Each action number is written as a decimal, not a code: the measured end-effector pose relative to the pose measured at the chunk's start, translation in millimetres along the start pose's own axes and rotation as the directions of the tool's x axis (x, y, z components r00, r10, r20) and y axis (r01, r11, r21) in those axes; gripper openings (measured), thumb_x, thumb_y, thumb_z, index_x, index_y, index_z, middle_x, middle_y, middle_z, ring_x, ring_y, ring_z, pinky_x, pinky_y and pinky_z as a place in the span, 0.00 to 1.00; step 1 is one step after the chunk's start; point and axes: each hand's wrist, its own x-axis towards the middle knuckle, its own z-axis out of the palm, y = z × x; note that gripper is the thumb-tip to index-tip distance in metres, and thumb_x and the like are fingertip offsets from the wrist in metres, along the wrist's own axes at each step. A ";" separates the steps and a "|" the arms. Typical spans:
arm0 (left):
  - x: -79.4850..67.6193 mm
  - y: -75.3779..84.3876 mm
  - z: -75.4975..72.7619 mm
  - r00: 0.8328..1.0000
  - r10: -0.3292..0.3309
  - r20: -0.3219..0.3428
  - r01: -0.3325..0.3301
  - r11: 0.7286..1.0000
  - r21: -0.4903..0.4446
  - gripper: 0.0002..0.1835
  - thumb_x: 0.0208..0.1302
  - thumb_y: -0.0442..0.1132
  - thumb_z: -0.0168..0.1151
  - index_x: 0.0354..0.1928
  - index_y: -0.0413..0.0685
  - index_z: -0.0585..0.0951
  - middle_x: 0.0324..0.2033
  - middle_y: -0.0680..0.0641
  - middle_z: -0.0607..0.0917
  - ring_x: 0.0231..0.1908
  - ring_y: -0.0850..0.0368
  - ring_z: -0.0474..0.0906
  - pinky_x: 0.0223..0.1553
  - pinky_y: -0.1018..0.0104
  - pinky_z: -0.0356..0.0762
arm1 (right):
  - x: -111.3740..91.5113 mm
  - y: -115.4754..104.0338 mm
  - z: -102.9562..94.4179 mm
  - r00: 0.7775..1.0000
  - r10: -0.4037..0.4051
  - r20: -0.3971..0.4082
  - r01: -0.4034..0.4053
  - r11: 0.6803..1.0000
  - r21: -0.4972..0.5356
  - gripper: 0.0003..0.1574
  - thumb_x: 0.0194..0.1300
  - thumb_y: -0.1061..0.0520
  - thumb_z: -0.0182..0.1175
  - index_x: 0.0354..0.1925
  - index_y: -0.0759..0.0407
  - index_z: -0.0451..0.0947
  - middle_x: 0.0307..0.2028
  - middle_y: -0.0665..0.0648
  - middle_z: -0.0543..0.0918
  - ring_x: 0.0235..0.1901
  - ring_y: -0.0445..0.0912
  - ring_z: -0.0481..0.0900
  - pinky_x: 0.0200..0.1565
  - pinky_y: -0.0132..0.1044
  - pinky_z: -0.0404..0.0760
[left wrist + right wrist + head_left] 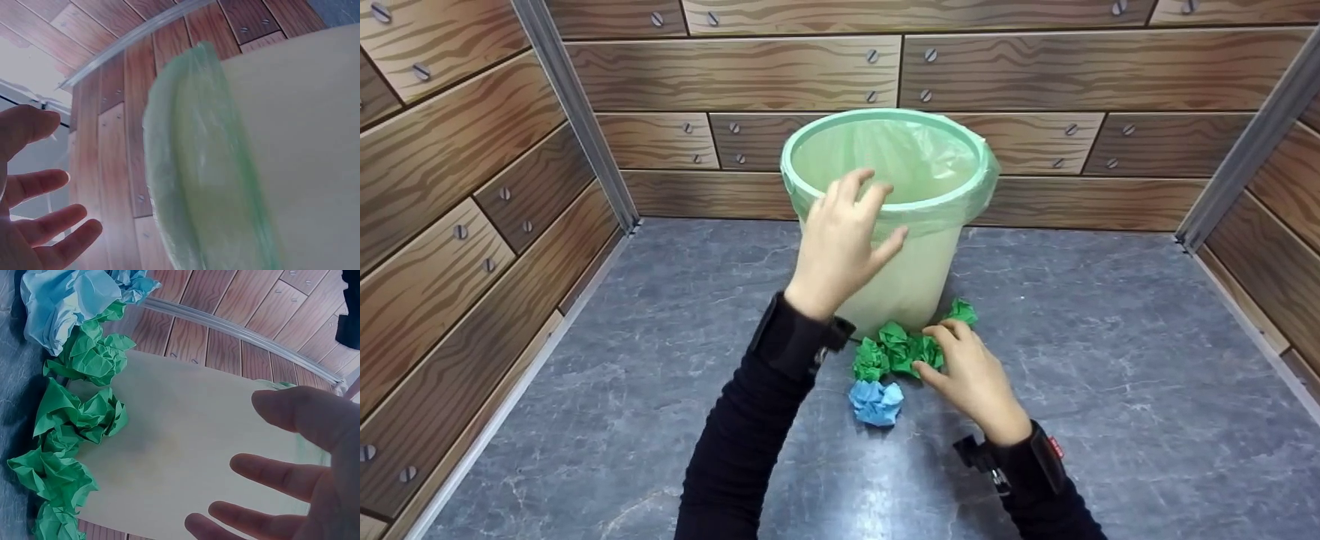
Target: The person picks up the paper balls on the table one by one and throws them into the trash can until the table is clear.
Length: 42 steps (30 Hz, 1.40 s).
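Observation:
My left hand (840,244) is raised in front of the rim of a pale waste bin (911,281), its fingers spread and loosely bent around nothing. In the left wrist view, the hand stands apart from the green bin liner (166,163) folded over the rim. Low on the right, my right hand (973,379) hovers beside several crumpled green papers (871,361) at the foot of the bin. Its fingers are parted and hold nothing; in the right wrist view they are clear of the green paper (93,360). A crumpled blue paper (877,403) lies just nearer.
The bin stands upright on a grey marbled floor (660,375). Wood-patterned panels (735,75) form the back and side walls, with metal strips (577,112) at the corners. One green paper ball (962,312) lies at the bin's right side.

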 end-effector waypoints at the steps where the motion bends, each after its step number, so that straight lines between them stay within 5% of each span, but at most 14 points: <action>1: -5.6 0.8 -0.8 1.000 0.012 -0.007 -0.012 1.000 -0.001 0.22 0.54 0.50 0.59 0.47 0.44 0.75 0.51 0.41 0.71 0.47 0.49 0.69 0.43 0.59 0.69 | -0.3 0.1 0.0 1.000 0.000 0.000 0.000 1.000 0.001 0.27 0.51 0.53 0.64 0.49 0.62 0.72 0.49 0.65 0.70 0.45 0.56 0.71 0.42 0.49 0.72; 9: -62.9 -5.5 6.4 1.000 -0.007 0.001 0.007 0.998 -0.055 0.24 0.50 0.48 0.63 0.48 0.44 0.74 0.50 0.41 0.71 0.49 0.48 0.68 0.43 0.57 0.70 | -0.4 -2.3 1.9 1.000 0.021 0.019 -0.021 1.000 -0.004 0.28 0.51 0.53 0.64 0.49 0.63 0.72 0.50 0.65 0.69 0.47 0.57 0.70 0.43 0.51 0.71; 19: -113.6 -18.3 36.3 0.984 -0.059 0.167 0.065 0.997 -0.032 0.24 0.51 0.49 0.63 0.49 0.46 0.74 0.50 0.40 0.71 0.48 0.47 0.69 0.38 0.56 0.73 | -0.9 -4.7 5.7 1.000 0.020 0.013 -0.020 1.000 -0.008 0.27 0.51 0.53 0.65 0.48 0.63 0.73 0.50 0.66 0.69 0.46 0.58 0.70 0.40 0.51 0.72; 27: -127.1 -26.0 45.3 0.971 -0.070 0.228 0.075 0.997 -0.011 0.24 0.51 0.49 0.63 0.49 0.47 0.74 0.49 0.42 0.72 0.47 0.48 0.69 0.37 0.56 0.73 | -0.4 -5.5 7.3 0.999 0.027 0.034 -0.027 1.000 0.003 0.28 0.52 0.53 0.64 0.50 0.62 0.72 0.51 0.66 0.68 0.48 0.58 0.69 0.42 0.50 0.72; 42: -130.5 -32.6 50.8 0.939 -0.083 0.333 0.116 0.990 -0.080 0.25 0.53 0.49 0.62 0.51 0.46 0.73 0.48 0.40 0.72 0.45 0.48 0.70 0.36 0.59 0.72 | 1.6 -3.3 6.6 0.999 0.018 0.028 -0.017 1.000 -0.016 0.28 0.51 0.53 0.64 0.49 0.63 0.72 0.51 0.67 0.68 0.47 0.59 0.69 0.40 0.53 0.73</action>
